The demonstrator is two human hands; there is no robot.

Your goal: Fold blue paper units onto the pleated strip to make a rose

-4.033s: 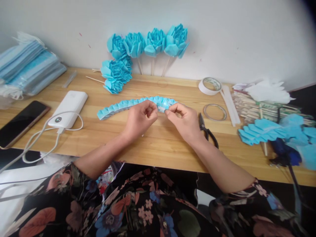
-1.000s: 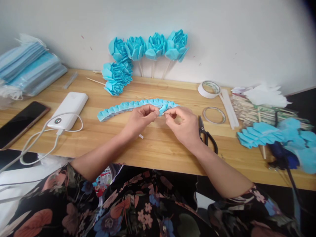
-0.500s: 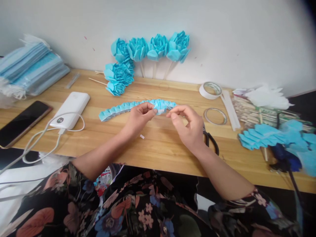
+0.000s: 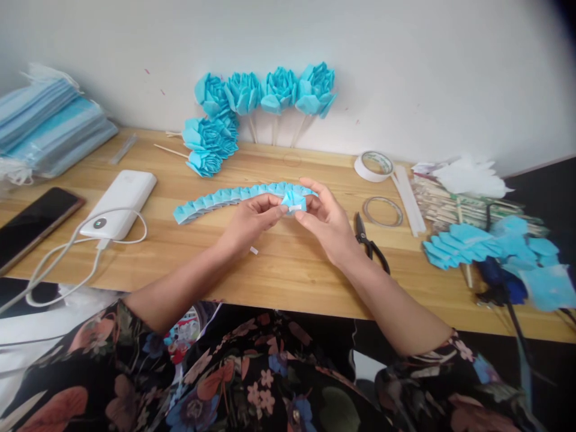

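Note:
A long curved strip of folded light-blue petals (image 4: 216, 199) lies on the wooden table (image 4: 288, 276). Its right end is lifted and curled between both hands. My left hand (image 4: 247, 222) pinches that end from the left with thumb and fingers closed. My right hand (image 4: 326, 222) cups the same end from the right, fingers curved round it; a small white piece of tape shows on the fold. A tiny white scrap (image 4: 254, 250) lies on the wood below my left hand.
Finished blue paper flowers (image 4: 265, 90) lean against the wall. Black scissors (image 4: 369, 243), two tape rolls (image 4: 372, 166), white strips, sticks and more blue petals (image 4: 477, 246) lie right. A power bank (image 4: 117, 203) with cable, a phone (image 4: 31, 219) and stacked blue masks (image 4: 49, 129) are left.
My right hand, which had drawn slightly away half a second ago, has come back onto the strip's right end. The end is now curled tighter between both hands.

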